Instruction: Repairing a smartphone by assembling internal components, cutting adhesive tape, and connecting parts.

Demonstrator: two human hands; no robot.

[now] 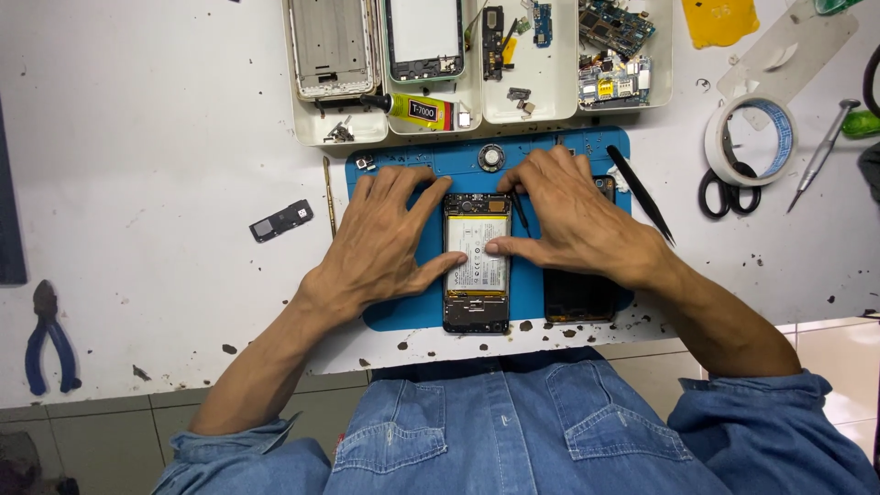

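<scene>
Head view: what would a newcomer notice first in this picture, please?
First, the two hands: the left hand and right hand press on an opened phone lying on a blue mat at the table's near edge, both thumbs on its battery. Behind the mat, a white tray holds phone parts and a glue tube. Blue pliers lie far left, a tape roll and scissors right.

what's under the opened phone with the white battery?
The opened phone with the white battery lies on a blue rubber work mat, on the white table. Left hand and right hand press on it. The mat directly beneath is covered.
</scene>
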